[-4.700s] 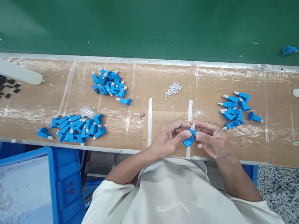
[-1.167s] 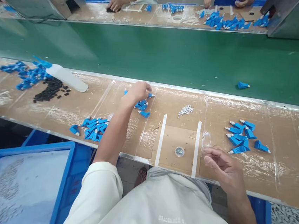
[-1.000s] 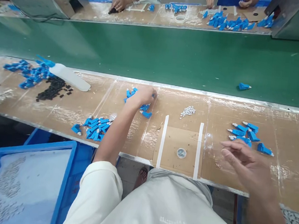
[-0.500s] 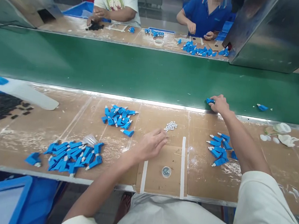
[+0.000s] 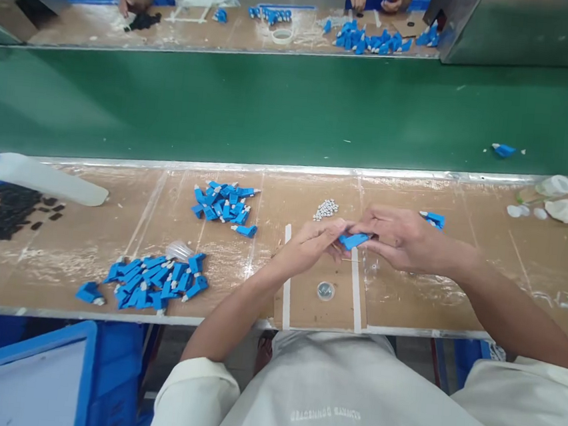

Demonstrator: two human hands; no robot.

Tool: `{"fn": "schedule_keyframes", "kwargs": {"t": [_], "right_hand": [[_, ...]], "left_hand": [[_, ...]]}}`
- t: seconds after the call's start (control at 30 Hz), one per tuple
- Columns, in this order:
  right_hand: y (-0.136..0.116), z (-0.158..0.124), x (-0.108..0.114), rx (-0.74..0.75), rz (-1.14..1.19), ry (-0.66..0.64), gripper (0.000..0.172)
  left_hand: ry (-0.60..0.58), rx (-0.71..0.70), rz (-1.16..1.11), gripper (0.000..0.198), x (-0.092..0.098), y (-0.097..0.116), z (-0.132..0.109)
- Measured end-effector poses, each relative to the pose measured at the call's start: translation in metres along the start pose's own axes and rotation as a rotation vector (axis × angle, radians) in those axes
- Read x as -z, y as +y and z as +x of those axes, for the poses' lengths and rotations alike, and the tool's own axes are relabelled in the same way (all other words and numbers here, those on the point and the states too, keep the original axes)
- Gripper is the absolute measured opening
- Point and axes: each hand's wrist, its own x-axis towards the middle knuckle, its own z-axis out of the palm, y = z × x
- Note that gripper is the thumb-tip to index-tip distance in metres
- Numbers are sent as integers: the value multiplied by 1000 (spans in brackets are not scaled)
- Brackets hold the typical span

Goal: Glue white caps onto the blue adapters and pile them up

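Note:
My right hand [image 5: 396,238] grips a small blue plastic piece [image 5: 353,240] above the upper part of a cardboard mat [image 5: 300,301]. My left hand [image 5: 314,244] meets it from the left, fingers pressed together at the piece's left end; whatever lies between those fingertips is hidden. Just beyond my hands is a small pile of white-grey bits [image 5: 326,209]. A round clear dish [image 5: 325,291] sits on the mat, between two white tape strips. Right of my right hand, a few blue pieces [image 5: 433,219] show, with others probably covered by the hand and forearm.
Blue pieces with pale tips lie in a far pile [image 5: 225,202] and a near pile [image 5: 157,281] at left. Black parts [image 5: 5,216] and a white scoop-like object [image 5: 51,179] are farther left. A green belt [image 5: 273,111] runs across; two co-workers sit beyond it.
My right hand has come back from the belt edge to the mat with a blue piece. My left hand has moved from beside the white bits to meet it. The view has tilted down.

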Motion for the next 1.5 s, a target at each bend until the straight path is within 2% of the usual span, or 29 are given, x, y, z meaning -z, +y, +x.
{"fn": "schedule_keyframes", "kwargs": {"t": [0.1,0.3,0.43,0.57,0.7,0.8,0.9,1.03,1.17,1.27,1.37,1.43,1.5], "right_hand": [[-11,-11,-8,-54,99,76,13],[-18,-39,-23,-303,273,347,27],[-23,-59,-42,-465,335,475,28],[-14,-71,-68,-514,211,463,22],[8,-75,-95,-410,-120,359,15],[26,-73,-107,-362,-314,275,16],[36,-67,-109,-350,-353,224,16],[29,-60,-105,-373,-252,277,14],[13,-58,-91,-440,-168,307,16],[20,-58,-61,-463,-256,334,18],[61,-56,-6,-586,-476,361,16],[104,-54,39,-767,-648,387,15],[149,-52,84,-953,-772,400,25]], "left_hand": [[-86,37,-34,51,-7,-2,-4],[-171,238,-385,45,-9,-11,-12],[-151,271,-441,41,-6,-16,-19],[-99,262,-448,40,1,-19,-30],[6,255,-526,39,10,-23,-41],[84,278,-575,36,14,-27,-45],[89,309,-587,33,15,-32,-46],[67,336,-590,32,16,-34,-46],[116,356,-515,26,15,-27,-48],[136,374,-443,23,14,-19,-47],[139,394,-396,21,16,-13,-43],[155,394,-387,20,19,-11,-40],[174,391,-391,19,22,-12,-39]]}}
